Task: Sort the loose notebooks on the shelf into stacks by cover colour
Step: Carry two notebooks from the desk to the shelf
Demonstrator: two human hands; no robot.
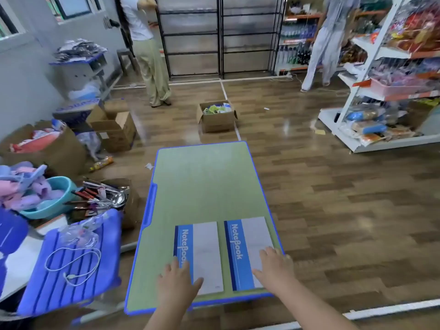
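Spread fingers of the left hand (177,281) and right hand (273,265) lay flat on two blue-and-grey notebooks (198,256) (248,252), side by side at the near end of the green, blue-edged surface (202,182), amid wooden floor (333,198), cardboard boxes (216,120) and stocked shelves (381,75).

Two blue-and-grey notebooks side by side on the green tabletop (202,186).

The left notebook (204,253) and the right notebook (252,246) look alike: each closed cover has a dark blue spine strip, a lighter blue band with "NoteBook" in white running along it, and a pale grey panel on the right. Both lie flat, cover up, long edges nearly parallel, with a narrow strip of green showing between them. They sit at the near end of the tabletop, the right one close to its right edge and slightly farther back.
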